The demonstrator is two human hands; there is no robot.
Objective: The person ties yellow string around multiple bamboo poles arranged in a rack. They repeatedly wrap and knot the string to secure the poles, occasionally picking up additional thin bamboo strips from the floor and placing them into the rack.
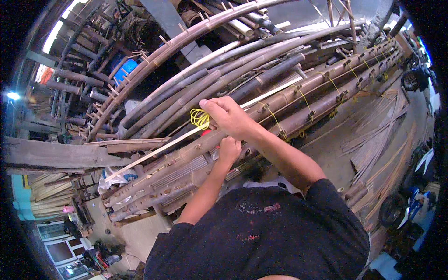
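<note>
My right hand (pixel 226 115) is closed around a looped bundle of thin yellow cord (pixel 200 119), whose loops stick out to the left of the fingers. Just below it, my left hand (pixel 230 150) is a closed fist beside the near bamboo poles; what it grips, if anything, is hidden. Both hands are over two long brown bamboo poles (pixel 294 93) lying side by side, with notches along them. Farther right, several yellow cord ties (pixel 332 84) cross from one pole to the other. A slim pale strip (pixel 154 153) runs along the far side of the poles.
Beyond lie several dark, bent bamboo poles (pixel 186 88) and a long curved pole with pegs (pixel 179 42). A thick grey plank (pixel 56 154) is at the left. Split bamboo strips (pixel 378 140) are spread over the floor at the right, near a tyre (pixel 394 210).
</note>
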